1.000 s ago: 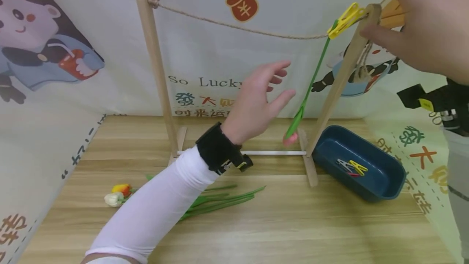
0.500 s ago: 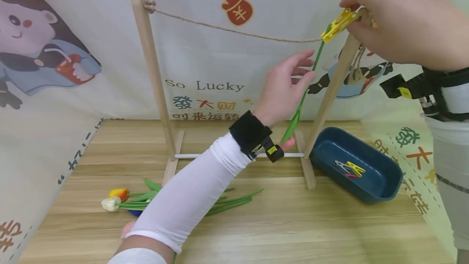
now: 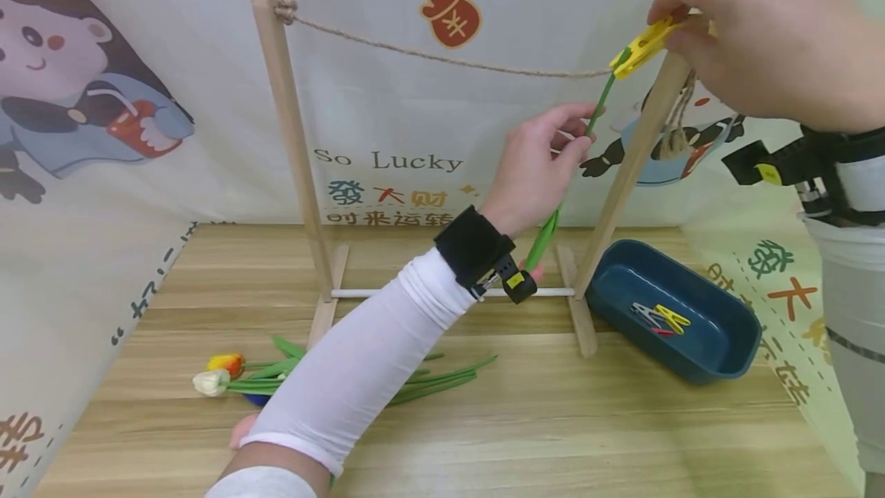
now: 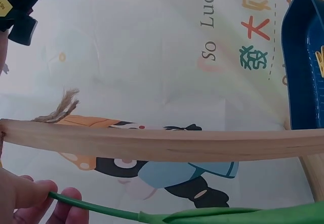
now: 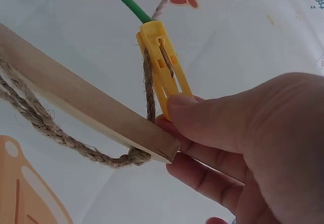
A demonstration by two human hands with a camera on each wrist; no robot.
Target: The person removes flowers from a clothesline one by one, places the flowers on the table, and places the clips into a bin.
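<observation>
A yellow clothespin (image 3: pixel 643 48) sits on the twine (image 3: pixel 449 61) by the right post, its jaws over the green stem end of an artificial tulip. My right hand (image 3: pixel 767 41) pinches the clothespin's handles between thumb and finger, as the right wrist view shows up close. The tulip (image 3: pixel 546 240) hangs head down, its pink bloom partly hidden behind the left wrist's camera. With thumb and fingers my left hand (image 3: pixel 539 160) pinches the tulip's stem (image 4: pixel 91 205) a little below the clothespin.
The wooden frame (image 3: pixel 293 144) stands on the table (image 3: pixel 553 421). At its right, a blue basin (image 3: pixel 719 329) holds several clothespins (image 3: pixel 664 319). More tulips, including a white one (image 3: pixel 210 383) and an orange-yellow one (image 3: pixel 227 364), lie at the left, partly under the left sleeve.
My left hand has moved right and up to the stem and closed on it. My right hand has come down onto the clothespin's handles. The tulip's head has swung slightly left.
</observation>
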